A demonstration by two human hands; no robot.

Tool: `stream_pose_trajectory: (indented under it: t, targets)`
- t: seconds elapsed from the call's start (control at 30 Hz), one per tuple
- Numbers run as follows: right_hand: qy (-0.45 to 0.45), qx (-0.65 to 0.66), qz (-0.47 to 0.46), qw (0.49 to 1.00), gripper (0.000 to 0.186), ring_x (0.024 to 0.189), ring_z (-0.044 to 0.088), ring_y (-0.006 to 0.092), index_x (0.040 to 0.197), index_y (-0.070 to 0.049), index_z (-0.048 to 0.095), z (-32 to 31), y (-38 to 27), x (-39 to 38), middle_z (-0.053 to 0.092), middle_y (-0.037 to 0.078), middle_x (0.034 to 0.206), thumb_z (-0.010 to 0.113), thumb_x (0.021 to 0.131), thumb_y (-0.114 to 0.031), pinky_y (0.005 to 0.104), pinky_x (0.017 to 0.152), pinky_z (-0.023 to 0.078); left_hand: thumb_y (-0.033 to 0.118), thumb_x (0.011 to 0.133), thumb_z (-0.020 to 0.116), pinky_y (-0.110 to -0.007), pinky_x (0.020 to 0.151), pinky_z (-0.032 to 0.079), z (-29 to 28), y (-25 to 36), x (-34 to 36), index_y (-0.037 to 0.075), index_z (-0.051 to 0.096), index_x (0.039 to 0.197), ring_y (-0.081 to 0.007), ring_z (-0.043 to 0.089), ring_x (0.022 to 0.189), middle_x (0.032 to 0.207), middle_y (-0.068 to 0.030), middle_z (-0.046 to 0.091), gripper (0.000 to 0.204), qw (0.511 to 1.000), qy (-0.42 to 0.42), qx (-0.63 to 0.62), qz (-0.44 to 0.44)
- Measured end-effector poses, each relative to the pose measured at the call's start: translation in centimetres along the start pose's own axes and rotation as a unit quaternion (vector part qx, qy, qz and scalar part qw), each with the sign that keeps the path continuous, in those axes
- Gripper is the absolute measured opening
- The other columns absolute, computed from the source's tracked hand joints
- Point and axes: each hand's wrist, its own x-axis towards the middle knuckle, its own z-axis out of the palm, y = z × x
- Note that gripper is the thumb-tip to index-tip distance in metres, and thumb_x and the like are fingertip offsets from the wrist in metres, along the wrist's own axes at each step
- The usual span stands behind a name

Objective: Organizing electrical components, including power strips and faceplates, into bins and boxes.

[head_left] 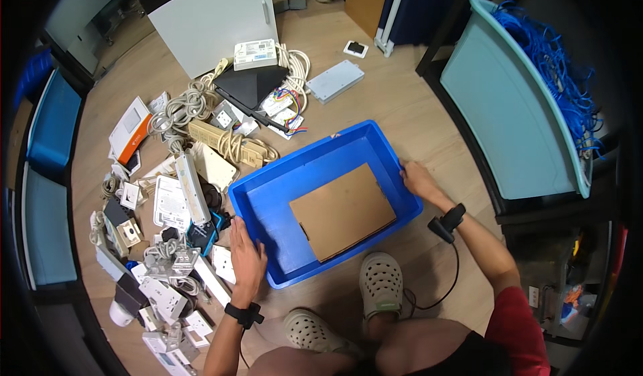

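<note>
A shallow blue plastic bin [278,279] sits on the floor in front of my feet, turned slightly askew. Inside it a flat brown cardboard box [343,212] lies toward the right side. My left hand [248,259] is on the bin's left rim, fingers along the outside wall and thumb over the edge. At the right wall my right hand [420,180] is closed round the rim, its fingertips partly hidden. Both wrists wear black straps with a small device.
A heap of white sockets, coiled grey cables [191,101], a beige power strip [228,141] and adapters spreads along the left. Beyond the bin lies a grey flat case [336,81]. A light-blue bin [509,108] of blue cables stands right, a white cabinet [211,21] behind.
</note>
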Motion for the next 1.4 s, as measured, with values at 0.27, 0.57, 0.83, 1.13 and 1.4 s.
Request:
stream_pose_trajectory:
  t: [0.27, 0.57, 0.83, 1.13, 1.4]
  targets:
    - [-0.025, 0.014, -0.101, 0.994, 0.04, 0.101, 0.068, 0.0488, 0.113, 0.006, 0.071, -4.9, -6.1, 6.7, 0.071, 0.032, 0.103, 0.066, 0.1, -0.032, 0.051, 0.087, 0.054, 0.044, 0.101, 0.069, -0.048, 0.084, 0.058, -4.4, -1.5, 7.8, -0.009, 0.066, 0.114, -0.0463, 0.073, 0.095, 0.102, -0.0287, 0.074, 0.054, 0.994, -0.033, -0.052, -0.094]
    - [0.015, 0.067, -0.345, 0.936, 0.045, 0.11, 0.067, 0.0445, 0.108, 0.008, 0.07, -0.8, -19.6, 12.0, 0.069, 0.031, 0.118, 0.064, 0.102, -0.035, 0.048, 0.093, 0.053, 0.04, 0.097, 0.073, -0.038, 0.087, 0.054, -3.9, -4.8, 18.6, -0.012, 0.06, 0.13, -0.0288, 0.07, 0.098, 0.112, -0.0224, 0.074, 0.063, 0.922, -0.053, -0.255, -0.287]
    - [-0.101, 0.081, -0.273, 0.953, 0.056, 0.119, 0.064, 0.0477, 0.129, 0.01, 0.058, 6.6, -29.4, 11.4, 0.066, 0.034, 0.123, 0.074, 0.096, -0.032, 0.0524, 0.098, 0.054, 0.034, 0.102, 0.068, -0.04, 0.104, 0.051, -2.7, -4.3, 24.0, -0.006, 0.035, 0.154, -0.0298, 0.063, 0.119, 0.136, -0.0223, 0.06, 0.074, 0.876, -0.104, -0.371, -0.291]
    - [-0.135, 0.051, -0.207, 0.968, 0.08, 0.127, 0.06, 0.0482, 0.144, 0.006, 0.046, 11.6, -31.2, 15.4, 0.064, 0.033, 0.128, 0.084, 0.086, -0.034, 0.0551, 0.103, 0.052, 0.011, 0.099, 0.06, -0.038, 0.109, 0.048, -2.4, -6.2, 22.3, -0.008, 0.05, 0.148, -0.0291, 0.063, 0.125, 0.136, -0.023, 0.065, 0.053, 0.896, -0.088, -0.359, -0.244]
    - [-0.036, 0.081, -0.286, 0.954, 0.065, 0.111, 0.065, 0.0508, 0.132, 0.005, 0.054, 8.3, -30.9, 14.2, 0.068, 0.036, 0.11, 0.078, 0.088, -0.036, 0.0551, 0.095, 0.053, 0.016, 0.1, 0.067, -0.037, 0.09, 0.057, -3.6, -7.5, 16.6, -0.008, 0.067, 0.126, -0.0268, 0.075, 0.101, 0.113, -0.0224, 0.076, 0.035, 0.962, -0.013, -0.217, -0.167]
